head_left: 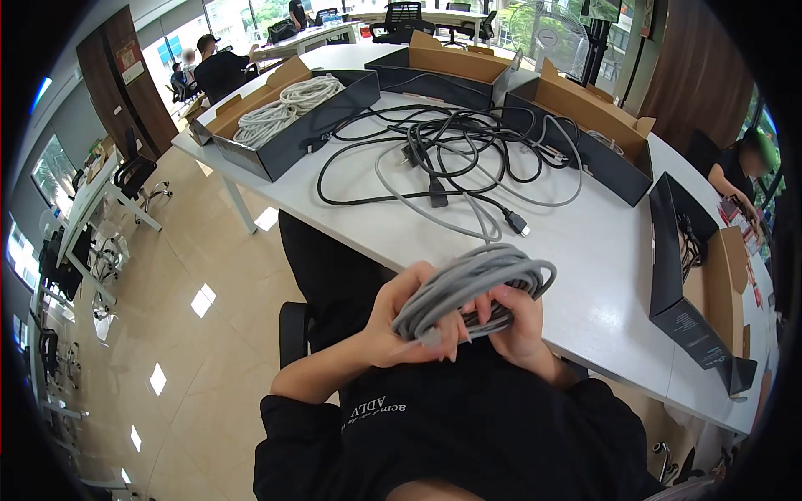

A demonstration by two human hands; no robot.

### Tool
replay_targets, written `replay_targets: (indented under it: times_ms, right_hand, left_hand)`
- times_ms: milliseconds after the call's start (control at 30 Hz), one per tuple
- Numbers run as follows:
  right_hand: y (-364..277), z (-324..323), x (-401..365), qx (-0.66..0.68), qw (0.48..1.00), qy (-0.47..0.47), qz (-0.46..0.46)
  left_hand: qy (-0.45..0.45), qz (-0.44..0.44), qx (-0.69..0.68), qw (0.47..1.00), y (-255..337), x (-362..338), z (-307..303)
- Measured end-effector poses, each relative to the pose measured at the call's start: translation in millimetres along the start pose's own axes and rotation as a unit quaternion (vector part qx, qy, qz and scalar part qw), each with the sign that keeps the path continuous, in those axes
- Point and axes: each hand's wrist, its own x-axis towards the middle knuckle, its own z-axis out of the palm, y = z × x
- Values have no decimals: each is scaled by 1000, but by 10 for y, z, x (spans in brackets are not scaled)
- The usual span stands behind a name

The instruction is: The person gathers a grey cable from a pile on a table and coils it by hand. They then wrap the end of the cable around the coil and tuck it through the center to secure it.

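Observation:
A thick coil of grey network cable (468, 282) is held between my two hands, above my lap at the table's near edge. My left hand (399, 321) grips the coil's left side, fingers wrapped under it, with a clear plug end by the fingertips. On the right side, my right hand (516, 321) has its fingers curled into the loop. A grey strand runs from the coil up to the tangle of black cables (443, 154) on the table. An HDMI-style plug (515, 222) lies just beyond the coil.
A white table (585, 284) carries the cables. One dark box (288, 138) holds coiled whitish cable; two more boxes (443, 79) (585, 154) stand behind the tangle. At right, another box (697, 309) contains black cable. A person (739, 171) sits beyond it.

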Motion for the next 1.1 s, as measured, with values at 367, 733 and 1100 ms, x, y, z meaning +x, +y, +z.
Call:
replay_targets:
  times_ms: [367, 733, 1100]
  right_hand:
    - [28, -164, 4, -117, 987, -108, 16]
    - [140, -107, 51, 33, 975, -11, -219]
    - [116, -170, 32, -64, 977, -86, -184]
  left_hand:
    - [-77, -5, 84, 993, 73, -41, 112]
    - [234, -73, -37, 969, -73, 34, -3]
    - [177, -134, 32, 975, -6, 71, -24]
